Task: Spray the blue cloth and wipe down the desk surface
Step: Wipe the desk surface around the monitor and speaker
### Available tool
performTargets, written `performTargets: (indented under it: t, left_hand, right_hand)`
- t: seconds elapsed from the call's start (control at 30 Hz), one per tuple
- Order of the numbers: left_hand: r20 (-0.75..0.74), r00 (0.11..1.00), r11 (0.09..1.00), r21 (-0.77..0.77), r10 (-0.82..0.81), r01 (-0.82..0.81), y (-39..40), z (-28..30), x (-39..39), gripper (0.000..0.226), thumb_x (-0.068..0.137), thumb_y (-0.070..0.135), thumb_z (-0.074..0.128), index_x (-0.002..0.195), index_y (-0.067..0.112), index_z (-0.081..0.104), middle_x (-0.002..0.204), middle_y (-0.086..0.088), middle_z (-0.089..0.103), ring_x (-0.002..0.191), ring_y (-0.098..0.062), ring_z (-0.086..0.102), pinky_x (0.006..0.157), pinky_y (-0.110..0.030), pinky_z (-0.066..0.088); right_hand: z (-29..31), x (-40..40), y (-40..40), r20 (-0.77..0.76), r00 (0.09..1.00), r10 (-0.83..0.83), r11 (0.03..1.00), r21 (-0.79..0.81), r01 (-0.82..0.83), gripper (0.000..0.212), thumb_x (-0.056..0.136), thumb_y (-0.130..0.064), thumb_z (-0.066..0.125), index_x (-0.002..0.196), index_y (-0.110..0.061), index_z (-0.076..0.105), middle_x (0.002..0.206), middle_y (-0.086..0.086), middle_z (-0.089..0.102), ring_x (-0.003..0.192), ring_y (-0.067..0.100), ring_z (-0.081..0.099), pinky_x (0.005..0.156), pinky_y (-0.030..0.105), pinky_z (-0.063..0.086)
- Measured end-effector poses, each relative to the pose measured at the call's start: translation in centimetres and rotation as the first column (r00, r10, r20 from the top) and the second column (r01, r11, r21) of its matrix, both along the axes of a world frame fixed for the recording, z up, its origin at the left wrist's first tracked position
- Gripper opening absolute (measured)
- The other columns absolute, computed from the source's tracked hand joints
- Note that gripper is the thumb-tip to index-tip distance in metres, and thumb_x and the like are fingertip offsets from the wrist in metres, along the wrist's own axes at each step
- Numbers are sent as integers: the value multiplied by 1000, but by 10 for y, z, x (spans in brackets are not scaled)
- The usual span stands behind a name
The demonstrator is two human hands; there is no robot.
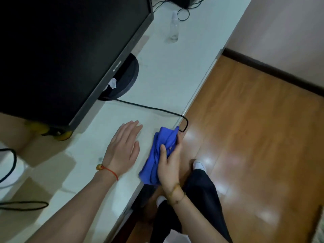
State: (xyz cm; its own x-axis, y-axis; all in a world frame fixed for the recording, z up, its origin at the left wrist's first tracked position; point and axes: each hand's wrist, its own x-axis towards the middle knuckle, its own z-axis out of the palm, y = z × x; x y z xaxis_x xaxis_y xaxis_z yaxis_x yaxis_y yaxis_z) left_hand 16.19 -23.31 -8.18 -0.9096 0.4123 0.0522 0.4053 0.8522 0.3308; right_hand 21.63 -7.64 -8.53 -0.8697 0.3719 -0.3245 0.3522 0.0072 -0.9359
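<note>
My right hand point(171, 165) grips a bunched blue cloth point(158, 155) and presses it against the front edge of the white desk point(166, 76). Flat on the desk just left of the cloth lies my left hand point(122, 146), palm down with fingers spread and holding nothing. A clear spray bottle point(174, 27) stands upright far back on the desk, well away from both hands.
A large black monitor point(66, 50) on a round black stand point(126, 78) fills the left of the desk. A black cable point(154, 108) runs from the stand across the desk and loops over the edge near the cloth. More cables lie at the far back and left. Wooden floor at right.
</note>
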Motion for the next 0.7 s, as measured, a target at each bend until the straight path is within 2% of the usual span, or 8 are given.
performTargets:
  t: [0.13,0.2,0.27,0.33,0.43,0.5,0.6,0.7]
  left_hand:
    - [33,999,999,-40,-12,13,-13,-17,8,54,101,22,32,152,5,38,160,-12,35,150,-28,31,124,-45,21]
    - [40,999,998,-55,8,-6,-16,-20,6,57,101,25,29,154,6,34,163,-12,30,152,-28,25,125,-46,19]
    - [44,999,998,-56,21,-19,-17,-21,1,58,100,26,28,155,8,32,164,-11,27,153,-27,22,126,-46,17]
    - [47,999,998,-53,18,-16,-18,-22,-7,59,100,27,27,156,8,30,165,-10,26,154,-26,19,126,-46,15]
    - [47,999,998,-54,17,-14,-12,-28,-22,60,100,28,27,157,10,28,166,-9,24,155,-24,17,126,-46,15]
    - [43,999,999,-44,27,-26,-5,-32,-29,60,100,26,28,157,10,28,166,-9,23,155,-25,17,126,-46,14]
    - [40,999,999,-36,15,-14,-1,-34,-34,60,99,25,29,157,9,28,166,-10,23,155,-26,16,127,-46,13]
    - [34,999,999,-31,17,-16,-1,-32,-32,60,99,24,30,157,8,28,166,-10,23,155,-25,15,127,-44,11]
  right_hand:
    - [-7,-23,-26,-14,997,-78,997,23,78,64,104,-14,47,157,-9,13,164,8,20,152,19,20,124,36,19]
    - [-12,-38,-19,-23,996,-83,995,46,84,64,103,-27,46,156,-20,13,158,12,33,145,28,34,120,44,29]
    - [-20,-59,-5,-32,995,-95,990,103,98,60,98,-34,44,150,-18,19,132,15,54,116,35,57,104,51,46]
    - [-22,-83,11,-34,994,-106,984,140,110,50,98,-20,46,143,-4,28,108,13,54,92,35,58,91,47,51]
    - [-19,-89,16,-77,993,-95,977,182,108,54,100,-15,48,149,-1,27,138,18,48,126,34,51,110,44,41]
    - [-19,-71,8,-91,995,-35,986,158,49,64,102,-14,50,157,-10,18,165,11,19,153,21,18,124,29,18]
    - [-21,-57,0,-110,994,-1,990,138,16,65,102,-17,51,159,-23,19,168,-1,1,154,9,5,121,16,13]
    - [-25,-67,3,-121,992,-44,992,114,58,65,103,-14,48,159,-17,15,168,0,6,155,10,4,123,20,12]
